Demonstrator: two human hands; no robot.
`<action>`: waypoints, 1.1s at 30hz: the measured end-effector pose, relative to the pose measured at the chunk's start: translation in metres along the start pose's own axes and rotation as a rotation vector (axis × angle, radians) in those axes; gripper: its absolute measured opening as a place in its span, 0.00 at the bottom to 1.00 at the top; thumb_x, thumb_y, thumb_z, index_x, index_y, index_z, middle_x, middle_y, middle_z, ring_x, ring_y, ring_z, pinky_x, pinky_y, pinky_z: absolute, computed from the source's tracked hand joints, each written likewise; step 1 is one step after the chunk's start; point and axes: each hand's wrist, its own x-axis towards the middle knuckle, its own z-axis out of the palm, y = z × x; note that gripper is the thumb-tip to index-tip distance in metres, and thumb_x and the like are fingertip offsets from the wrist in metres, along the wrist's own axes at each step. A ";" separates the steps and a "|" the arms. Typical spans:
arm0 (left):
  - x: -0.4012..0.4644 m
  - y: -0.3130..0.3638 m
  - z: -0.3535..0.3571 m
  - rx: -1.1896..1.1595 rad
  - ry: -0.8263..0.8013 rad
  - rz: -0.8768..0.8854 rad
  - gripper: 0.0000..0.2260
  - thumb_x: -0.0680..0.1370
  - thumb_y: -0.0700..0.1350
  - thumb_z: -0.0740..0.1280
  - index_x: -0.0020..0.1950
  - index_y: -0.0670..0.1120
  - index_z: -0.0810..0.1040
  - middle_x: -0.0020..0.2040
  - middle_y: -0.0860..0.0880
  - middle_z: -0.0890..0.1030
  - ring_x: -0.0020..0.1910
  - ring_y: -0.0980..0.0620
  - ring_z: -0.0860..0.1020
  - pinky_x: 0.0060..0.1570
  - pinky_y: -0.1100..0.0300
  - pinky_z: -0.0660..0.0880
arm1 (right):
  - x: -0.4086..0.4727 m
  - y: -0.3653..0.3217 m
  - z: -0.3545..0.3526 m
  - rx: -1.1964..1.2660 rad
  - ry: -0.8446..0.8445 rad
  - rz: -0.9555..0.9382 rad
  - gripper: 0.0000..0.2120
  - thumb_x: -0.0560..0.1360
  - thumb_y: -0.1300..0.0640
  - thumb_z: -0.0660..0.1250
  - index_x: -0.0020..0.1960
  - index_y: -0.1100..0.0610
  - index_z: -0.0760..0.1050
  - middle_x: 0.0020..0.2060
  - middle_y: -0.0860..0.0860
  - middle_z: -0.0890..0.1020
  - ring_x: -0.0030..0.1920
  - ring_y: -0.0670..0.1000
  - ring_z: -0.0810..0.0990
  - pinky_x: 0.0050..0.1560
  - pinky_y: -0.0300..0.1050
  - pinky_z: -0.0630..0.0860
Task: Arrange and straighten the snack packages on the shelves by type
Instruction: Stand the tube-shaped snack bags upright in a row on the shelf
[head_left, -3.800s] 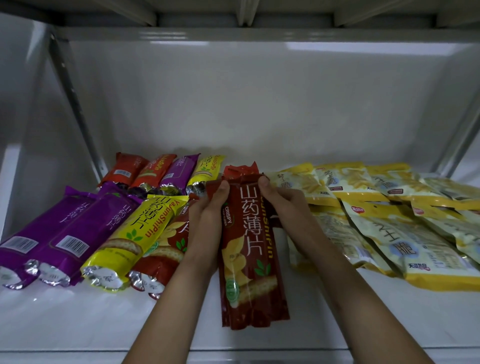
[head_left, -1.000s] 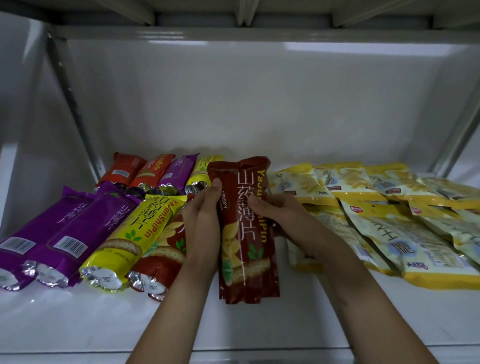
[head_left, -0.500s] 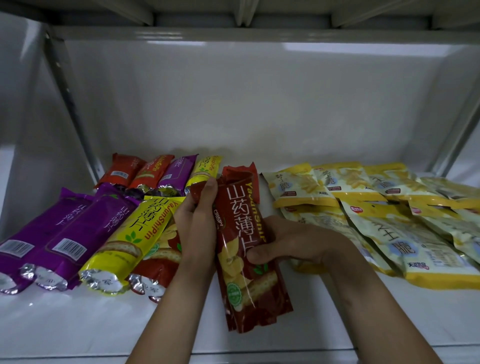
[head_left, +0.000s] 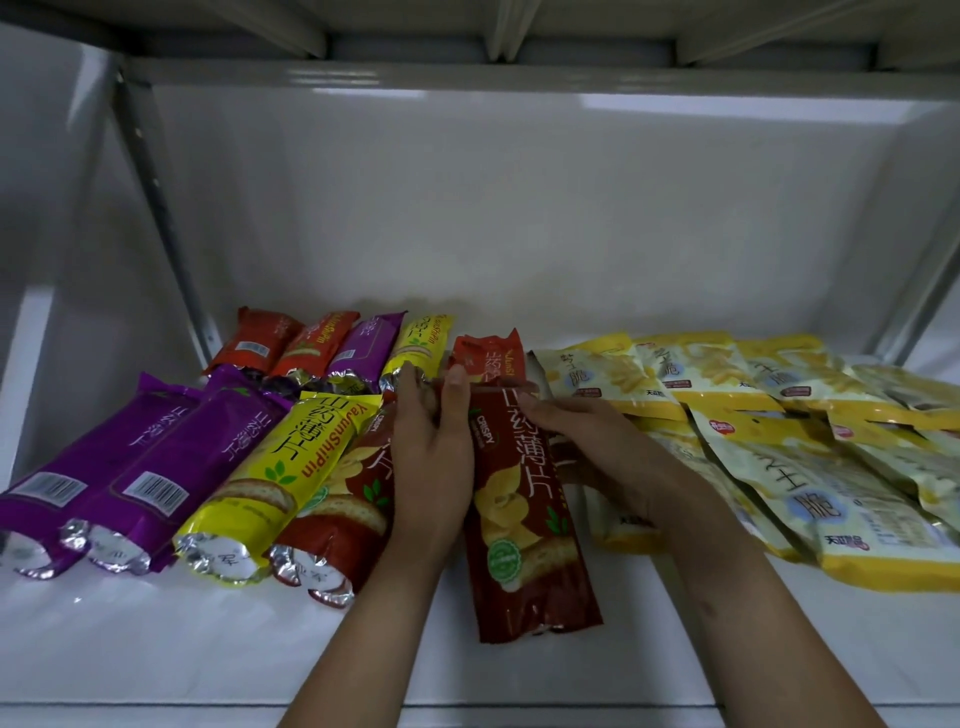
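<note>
A dark red snack pack (head_left: 524, 525) lies lengthwise on the white shelf (head_left: 208, 654), near the middle. My left hand (head_left: 431, 457) grips its upper left edge, thumb on top of the pack. My right hand (head_left: 597, 457) holds the upper right edge, fingers laid over the top corner. Another dark pack edge (head_left: 566, 457) shows beneath, by my right palm. To the left lie a red pack (head_left: 337, 499), a yellow pack (head_left: 280, 467) and two purple packs (head_left: 156, 467). A red pack (head_left: 488, 353) stands just behind my hands.
A back row holds red (head_left: 254, 338), orange-red (head_left: 314, 343), purple (head_left: 366, 343) and yellow (head_left: 423, 338) packs. Several flat yellow bags (head_left: 779, 467) overlap on the right. A slanted metal brace (head_left: 156, 208) crosses the left corner; the upper shelf (head_left: 467, 78) hangs low overhead.
The dark red pack has turned straighter and settled flat on the shelf. My right hand slid from its middle up to its top right corner. My left hand stayed on the left edge.
</note>
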 end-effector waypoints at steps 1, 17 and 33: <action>-0.002 0.001 0.000 0.020 0.000 0.011 0.29 0.85 0.55 0.62 0.84 0.50 0.59 0.73 0.67 0.72 0.62 0.77 0.68 0.66 0.68 0.66 | 0.001 0.001 -0.001 -0.018 0.020 -0.005 0.25 0.73 0.39 0.75 0.59 0.59 0.84 0.48 0.52 0.89 0.48 0.52 0.89 0.48 0.45 0.82; -0.023 0.052 -0.092 0.725 -0.069 0.168 0.07 0.83 0.44 0.66 0.47 0.53 0.81 0.35 0.58 0.84 0.33 0.61 0.83 0.39 0.65 0.75 | 0.000 0.002 0.006 -0.267 0.262 -0.097 0.32 0.80 0.42 0.69 0.79 0.56 0.67 0.69 0.52 0.74 0.68 0.55 0.74 0.65 0.53 0.72; -0.032 0.000 -0.119 1.079 -0.219 0.273 0.27 0.77 0.57 0.66 0.74 0.45 0.72 0.69 0.46 0.76 0.69 0.44 0.73 0.68 0.52 0.72 | -0.017 -0.010 0.085 -1.021 0.359 -0.559 0.24 0.83 0.47 0.65 0.28 0.44 0.65 0.25 0.43 0.68 0.28 0.42 0.67 0.36 0.46 0.63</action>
